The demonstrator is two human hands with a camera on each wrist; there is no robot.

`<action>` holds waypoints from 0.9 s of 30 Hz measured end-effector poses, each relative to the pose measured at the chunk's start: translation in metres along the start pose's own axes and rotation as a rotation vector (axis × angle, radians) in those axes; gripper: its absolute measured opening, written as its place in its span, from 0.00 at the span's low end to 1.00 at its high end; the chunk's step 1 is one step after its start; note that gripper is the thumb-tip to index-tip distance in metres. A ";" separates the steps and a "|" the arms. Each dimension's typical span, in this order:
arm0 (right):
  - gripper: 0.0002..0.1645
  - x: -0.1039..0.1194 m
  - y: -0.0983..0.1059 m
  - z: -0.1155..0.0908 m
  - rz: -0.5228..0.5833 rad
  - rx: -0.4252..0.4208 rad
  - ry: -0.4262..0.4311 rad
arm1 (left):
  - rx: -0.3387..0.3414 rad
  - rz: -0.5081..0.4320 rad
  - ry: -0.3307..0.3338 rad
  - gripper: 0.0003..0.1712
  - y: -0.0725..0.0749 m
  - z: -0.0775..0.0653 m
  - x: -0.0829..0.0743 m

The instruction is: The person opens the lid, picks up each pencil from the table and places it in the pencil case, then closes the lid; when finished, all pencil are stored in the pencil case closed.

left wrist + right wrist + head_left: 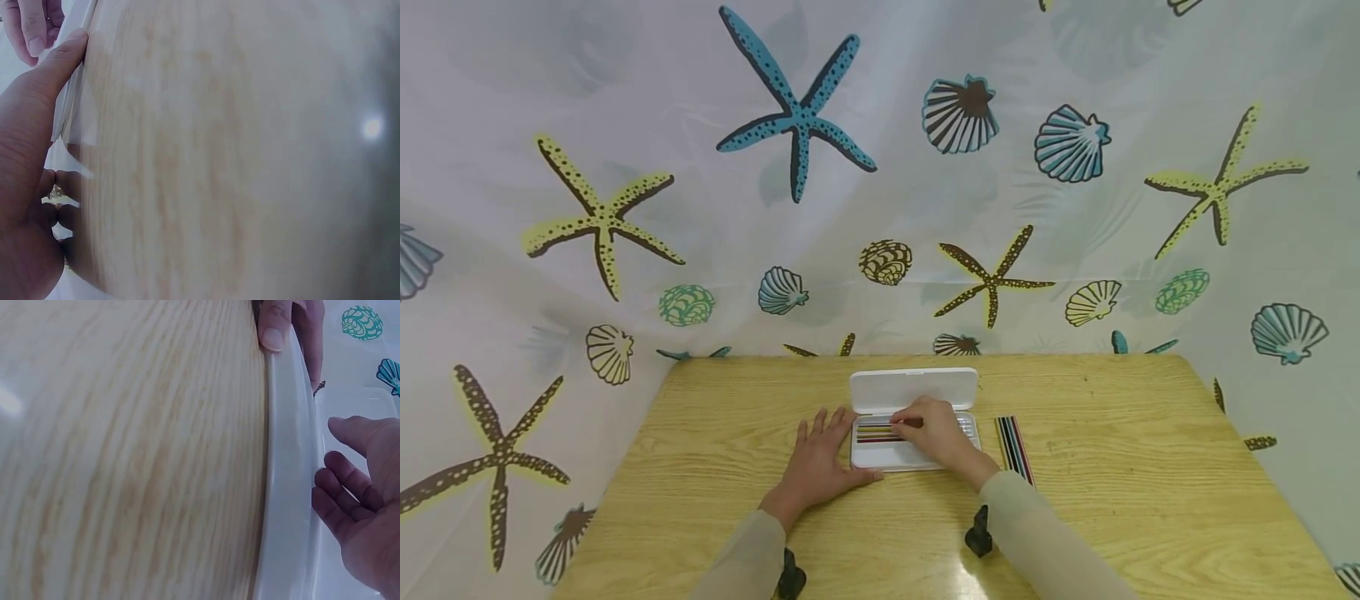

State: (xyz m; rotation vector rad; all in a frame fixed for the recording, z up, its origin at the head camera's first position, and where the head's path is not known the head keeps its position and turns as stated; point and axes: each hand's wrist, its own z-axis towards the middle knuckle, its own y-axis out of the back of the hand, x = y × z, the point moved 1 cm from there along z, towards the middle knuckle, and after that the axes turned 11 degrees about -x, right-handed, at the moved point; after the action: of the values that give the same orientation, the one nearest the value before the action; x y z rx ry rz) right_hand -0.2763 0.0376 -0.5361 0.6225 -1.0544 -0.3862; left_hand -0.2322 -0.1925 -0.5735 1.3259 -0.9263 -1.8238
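Note:
A white hinged pencil case [880, 457] lies with its lid [913, 390] raised at the back. Several thin coloured pencils [874, 432] lie side by side in its left part. My left hand [816, 462] spreads around the case's left end, its thumb [65, 56] along the front edge and its fingers toward the back corner. My right hand [936, 433] reaches over the case, thumb and index fingertips right at the pencils. In the right wrist view, a gap shows between the digits of the right hand [369, 487], with nothing visible between them.
More coloured pencils [1015, 450] lie side by side on the wooden table [1120, 467], just right of the case and close to the right forearm. A curtain [880, 200] printed with starfish and shells hangs behind the table and along its sides.

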 end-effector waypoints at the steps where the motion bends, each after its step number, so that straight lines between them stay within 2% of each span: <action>1: 0.07 0.001 0.002 0.000 0.007 -0.006 0.002 | 0.001 -0.001 0.001 0.65 0.000 0.000 0.000; 6: 0.07 0.000 0.014 -0.004 0.043 -0.037 0.015 | 0.009 -0.002 0.012 0.64 0.000 0.001 -0.002; 11: 0.09 -0.003 0.030 -0.009 0.056 -0.042 -0.029 | 0.009 0.000 0.013 0.65 0.000 0.001 -0.002; 27: 0.13 -0.035 0.081 -0.029 0.073 -0.129 -0.108 | 0.023 -0.019 0.014 0.66 -0.001 0.002 0.001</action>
State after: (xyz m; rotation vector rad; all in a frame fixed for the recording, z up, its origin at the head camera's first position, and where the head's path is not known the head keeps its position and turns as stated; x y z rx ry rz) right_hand -0.2654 0.1283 -0.5177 0.4509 -1.1424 -0.4246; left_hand -0.2341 -0.1923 -0.5749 1.3640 -0.9326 -1.8216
